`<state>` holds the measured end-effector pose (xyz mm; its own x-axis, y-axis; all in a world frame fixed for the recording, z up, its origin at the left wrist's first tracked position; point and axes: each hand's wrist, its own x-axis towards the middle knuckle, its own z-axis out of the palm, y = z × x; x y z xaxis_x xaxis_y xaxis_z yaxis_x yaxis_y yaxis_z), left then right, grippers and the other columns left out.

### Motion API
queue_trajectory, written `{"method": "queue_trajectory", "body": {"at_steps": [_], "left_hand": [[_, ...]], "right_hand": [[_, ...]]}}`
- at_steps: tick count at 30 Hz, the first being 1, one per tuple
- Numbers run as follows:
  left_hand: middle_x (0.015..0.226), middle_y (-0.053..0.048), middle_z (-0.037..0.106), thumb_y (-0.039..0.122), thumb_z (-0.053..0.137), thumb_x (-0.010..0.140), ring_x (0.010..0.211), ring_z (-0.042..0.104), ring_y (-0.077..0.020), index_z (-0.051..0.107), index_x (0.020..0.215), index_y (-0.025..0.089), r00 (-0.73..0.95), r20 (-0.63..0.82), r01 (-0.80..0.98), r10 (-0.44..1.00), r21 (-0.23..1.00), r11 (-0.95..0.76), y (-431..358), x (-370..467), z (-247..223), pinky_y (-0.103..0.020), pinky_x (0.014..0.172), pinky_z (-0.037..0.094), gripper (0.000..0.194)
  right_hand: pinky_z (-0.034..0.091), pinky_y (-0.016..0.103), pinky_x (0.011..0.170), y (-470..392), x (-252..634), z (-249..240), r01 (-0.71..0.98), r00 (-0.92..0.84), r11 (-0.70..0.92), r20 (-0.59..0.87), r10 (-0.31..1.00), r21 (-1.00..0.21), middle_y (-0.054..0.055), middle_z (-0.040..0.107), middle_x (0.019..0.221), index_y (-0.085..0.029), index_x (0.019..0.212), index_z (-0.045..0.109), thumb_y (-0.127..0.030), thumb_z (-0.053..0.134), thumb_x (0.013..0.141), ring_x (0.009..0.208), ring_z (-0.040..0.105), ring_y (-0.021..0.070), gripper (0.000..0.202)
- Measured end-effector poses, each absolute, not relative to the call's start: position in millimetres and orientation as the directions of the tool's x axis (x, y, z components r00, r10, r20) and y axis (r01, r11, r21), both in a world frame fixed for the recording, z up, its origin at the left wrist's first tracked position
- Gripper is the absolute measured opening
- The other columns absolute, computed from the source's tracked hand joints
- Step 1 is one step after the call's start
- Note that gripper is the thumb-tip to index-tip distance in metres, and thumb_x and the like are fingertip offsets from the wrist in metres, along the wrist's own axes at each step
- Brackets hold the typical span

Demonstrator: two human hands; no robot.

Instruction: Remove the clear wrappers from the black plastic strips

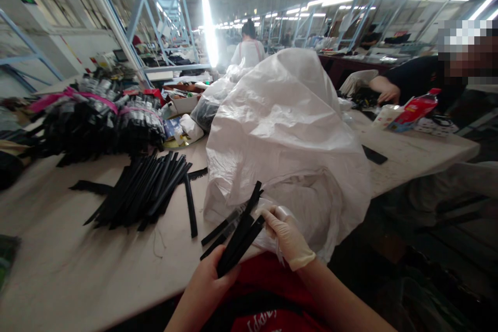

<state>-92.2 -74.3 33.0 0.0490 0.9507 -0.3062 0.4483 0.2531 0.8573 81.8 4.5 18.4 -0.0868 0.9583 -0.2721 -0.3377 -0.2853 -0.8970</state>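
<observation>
My bare left hand (212,280) is closed round the lower ends of several flat black strips (239,238), which fan out upward. My right hand (286,236), in a pale thin glove with some fingertips showing, pinches at the upper end of one strip. Two more black strips with a clear plastic piece (232,215) lie just left of the bunch. Right behind my hands stands a big white woven sack (280,114) with its mouth towards me. On the table to the left, a loose pile of black strips (143,192) is spread beside a single strip (190,207).
Bundles of black strips tied with pink bands (93,109) stand at the back left of the table (97,270). A box of small items (182,98) is behind them. Across the table at right, a co-worker's hand (385,91) is near a red-labelled bottle (420,109).
</observation>
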Motion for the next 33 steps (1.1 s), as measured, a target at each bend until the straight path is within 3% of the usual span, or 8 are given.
{"method": "queue_trajectory", "body": {"at_steps": [12, 17, 21, 23, 27, 30, 33], "left_hand": [[0.08, -0.004, 0.067, 0.03, 0.053, 0.076, 0.074, 0.061, -0.0242, 0.059, 0.089, 0.021, -0.034, -0.272, 0.616, 0.962, 0.752, 0.235, -70.5, -88.9, 29.6, -0.029, 0.066, 0.039, 0.017], [0.085, -0.004, 0.067, 0.03, 0.055, 0.075, 0.079, 0.059, -0.0235, 0.06, 0.092, 0.019, 0.005, -0.244, 0.512, 0.97, 0.834, 0.207, -66.3, -90.2, 30.4, -0.029, 0.069, 0.041, 0.021], [0.066, 0.0, 0.061, 0.036, 0.055, 0.075, 0.058, 0.054, -0.0179, 0.059, 0.091, 0.016, 0.035, -0.349, 0.415, 0.936, 0.858, 0.304, -66.4, -99.5, 27.4, -0.026, 0.054, 0.04, 0.026], [0.057, 0.003, 0.054, 0.041, 0.053, 0.077, 0.05, 0.048, -0.0149, 0.057, 0.089, 0.016, -0.01, -0.345, 0.379, 0.938, 0.867, 0.323, -65.3, -99.7, 27.0, -0.024, 0.048, 0.036, 0.028], [0.056, 0.004, 0.05, 0.045, 0.052, 0.076, 0.05, 0.045, -0.0136, 0.057, 0.086, 0.017, -0.146, -0.231, 0.315, 0.962, 0.911, 0.267, -59.8, -95.0, 30.6, -0.023, 0.048, 0.035, 0.03], [0.056, 0.004, 0.051, 0.045, 0.055, 0.074, 0.05, 0.046, -0.0137, 0.058, 0.08, 0.018, -0.127, -0.246, 0.336, 0.961, 0.901, 0.275, -60.2, -101.0, 31.3, -0.024, 0.05, 0.036, 0.028], [0.061, 0.001, 0.057, 0.042, 0.057, 0.073, 0.057, 0.051, -0.0165, 0.059, 0.075, 0.018, -0.097, -0.239, 0.405, 0.966, 0.877, 0.257, -63.0, -106.9, 26.8, -0.025, 0.054, 0.039, 0.024]], "right_hand": [[0.025, 0.024, 0.044, -5.0, 78.1, 4.5, -0.158, -0.024, -0.325, -0.326, 0.945, -0.932, -0.006, 0.043, 0.041, -0.02, 0.056, 0.055, -0.048, 0.071, 0.061, 0.041, 0.035, 0.0082, 0.033], [0.026, 0.025, 0.044, -17.1, 67.0, 10.9, -0.076, -0.242, -0.406, -0.379, 0.893, -0.911, -0.006, 0.044, 0.039, -0.019, 0.057, 0.057, -0.051, 0.067, 0.065, 0.039, 0.035, 0.0083, 0.034], [0.029, 0.025, 0.046, -9.2, 73.6, 16.1, -0.183, -0.111, -0.336, -0.32, 0.941, -0.924, -0.005, 0.048, 0.046, -0.019, 0.06, 0.056, -0.048, 0.067, 0.067, 0.043, 0.039, 0.009, 0.032], [0.03, 0.025, 0.046, -10.0, 72.9, 16.8, -0.12, -0.067, -0.305, -0.299, 0.952, -0.945, -0.005, 0.049, 0.046, -0.02, 0.061, 0.057, -0.048, 0.066, 0.068, 0.044, 0.04, 0.0096, 0.031], [0.03, 0.026, 0.046, -23.1, 59.3, 10.4, 0.055, -0.257, -0.357, -0.358, 0.898, -0.933, -0.004, 0.048, 0.042, -0.02, 0.057, 0.06, -0.052, 0.062, 0.07, 0.041, 0.042, 0.0102, 0.035], [0.026, 0.025, 0.042, -18.2, 61.2, 5.1, -0.159, -0.312, -0.406, -0.344, 0.886, -0.9, -0.005, 0.045, 0.042, -0.021, 0.062, 0.063, -0.056, 0.064, 0.065, 0.039, 0.037, 0.0086, 0.036], [0.026, 0.023, 0.041, -5.2, 66.8, 5.3, -0.391, -0.193, -0.369, -0.317, 0.928, -0.843, -0.006, 0.043, 0.045, -0.022, 0.074, 0.066, -0.06, 0.063, 0.063, 0.041, 0.035, 0.0085, 0.04]]}}
